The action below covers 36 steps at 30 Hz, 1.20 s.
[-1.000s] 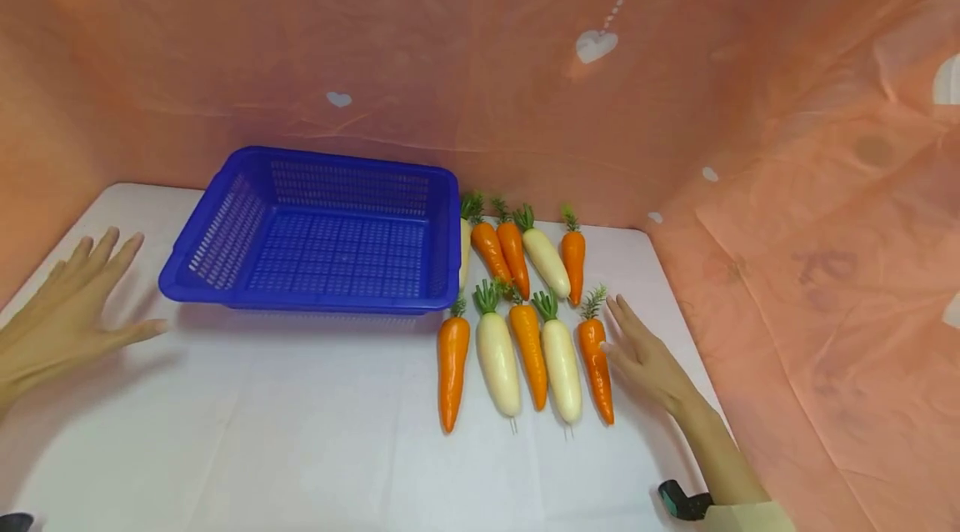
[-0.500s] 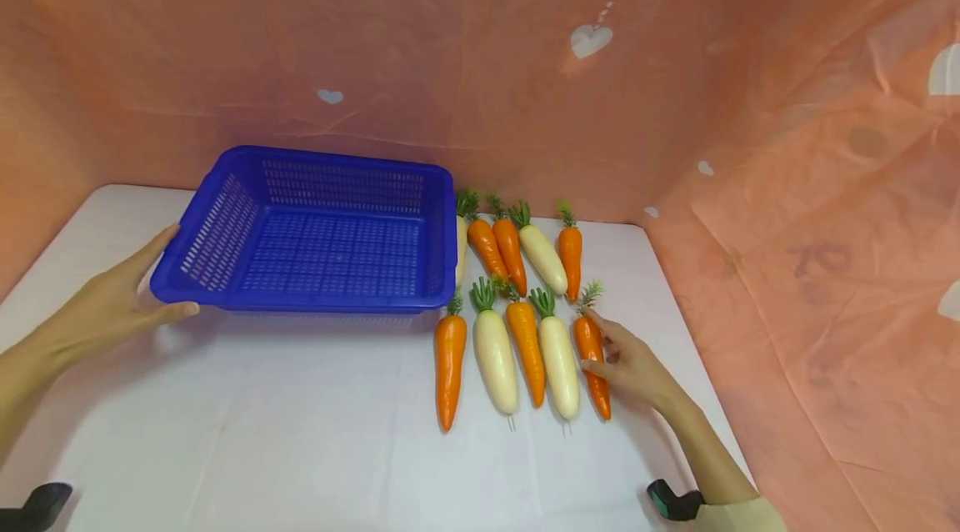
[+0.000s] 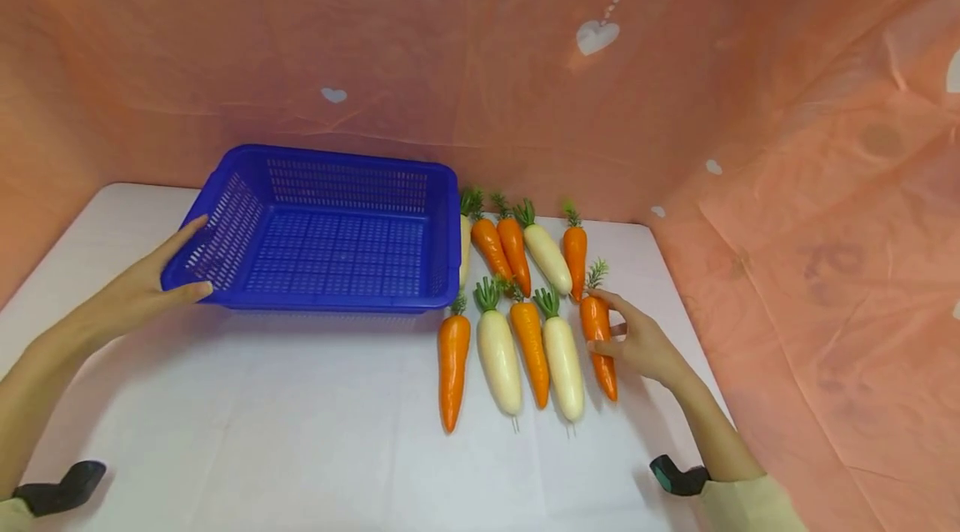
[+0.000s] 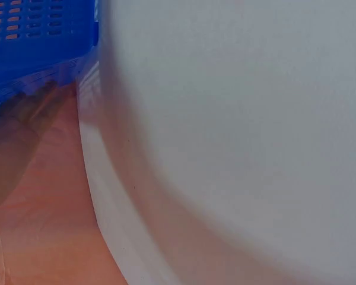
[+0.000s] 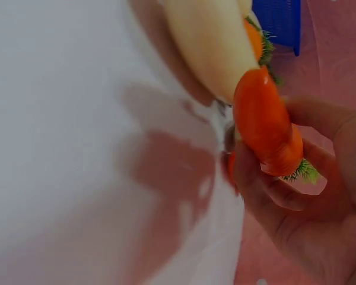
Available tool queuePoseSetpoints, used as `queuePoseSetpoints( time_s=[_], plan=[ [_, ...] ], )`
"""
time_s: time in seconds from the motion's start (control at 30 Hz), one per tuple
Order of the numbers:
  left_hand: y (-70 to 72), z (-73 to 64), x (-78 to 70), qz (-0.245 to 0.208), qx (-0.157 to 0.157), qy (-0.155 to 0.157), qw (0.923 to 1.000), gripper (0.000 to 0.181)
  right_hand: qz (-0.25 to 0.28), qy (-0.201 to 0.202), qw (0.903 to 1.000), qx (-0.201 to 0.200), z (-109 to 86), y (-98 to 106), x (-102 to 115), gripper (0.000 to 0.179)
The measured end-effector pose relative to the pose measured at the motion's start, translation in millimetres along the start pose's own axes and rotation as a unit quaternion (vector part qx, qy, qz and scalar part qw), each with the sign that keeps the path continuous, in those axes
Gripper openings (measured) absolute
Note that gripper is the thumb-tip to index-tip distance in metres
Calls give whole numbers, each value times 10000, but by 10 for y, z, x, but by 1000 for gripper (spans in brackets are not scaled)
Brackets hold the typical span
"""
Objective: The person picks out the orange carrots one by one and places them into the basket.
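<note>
A blue plastic basket [image 3: 341,298] with slotted walls stands at the back left. My left hand [image 3: 142,290] holds its left front corner, thumb at the front rim and a finger over the left side; in the left wrist view some fingers are hidden by the basket wall. At the right end of the vegetables, my right hand [image 3: 641,340] grips an orange carrot [image 3: 597,319] with a green leafy top. The right wrist view has this carrot [image 5: 261,113] between thumb and fingers, raised off the table. A white radish [image 3: 563,369] lies just left of it.
More orange carrots [image 3: 453,369] and white radishes [image 3: 498,361] lie in two rows right of the basket, one radish partly hidden by it. The white table [image 3: 315,432] ends at orange cloth walls [image 3: 525,57]. Black wrist straps [image 3: 678,478] are on the arms.
My left hand has moved right from beside the basket and taken hold of its corner. My right hand has closed round the rightmost carrot and shifted it slightly upward.
</note>
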<state>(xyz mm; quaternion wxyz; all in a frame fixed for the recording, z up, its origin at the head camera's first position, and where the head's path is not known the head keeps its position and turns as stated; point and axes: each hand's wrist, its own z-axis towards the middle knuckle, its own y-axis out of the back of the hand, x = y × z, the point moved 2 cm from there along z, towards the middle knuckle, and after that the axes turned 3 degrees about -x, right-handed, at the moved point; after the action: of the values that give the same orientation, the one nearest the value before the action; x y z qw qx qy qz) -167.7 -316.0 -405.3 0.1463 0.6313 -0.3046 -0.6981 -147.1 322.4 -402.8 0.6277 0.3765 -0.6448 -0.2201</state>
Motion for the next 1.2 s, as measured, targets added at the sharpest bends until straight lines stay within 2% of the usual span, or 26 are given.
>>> queuePoseSetpoints(
  time_s=[0.17, 0.33, 0.63, 0.8, 0.97, 1.2],
  plan=[
    [-27, 33, -19, -384, 49, 347, 9986, 102, 375, 215, 9991, -5, 183, 128, 201, 78],
    [-59, 50, -44, -482, -2, 410, 9980, 106, 475, 444, 9979, 26, 418, 175, 456, 79],
    [-60, 12, -44, -415, -73, 526, 9977, 104, 606, 832, 9947, 55, 837, 124, 952, 80],
    [-49, -4, -63, -316, -104, 576, 9978, 103, 1057, 954, 9894, 295, 1033, 51, 1237, 80],
    [-56, -4, -71, -256, -154, 678, 9973, 103, 1188, 1184, 9853, 336, 1205, -65, 1493, 79],
    [-57, 13, -52, -273, -125, 696, 9971, 103, 1522, 1318, 9775, 625, 1460, -341, 1855, 82]
  ],
)
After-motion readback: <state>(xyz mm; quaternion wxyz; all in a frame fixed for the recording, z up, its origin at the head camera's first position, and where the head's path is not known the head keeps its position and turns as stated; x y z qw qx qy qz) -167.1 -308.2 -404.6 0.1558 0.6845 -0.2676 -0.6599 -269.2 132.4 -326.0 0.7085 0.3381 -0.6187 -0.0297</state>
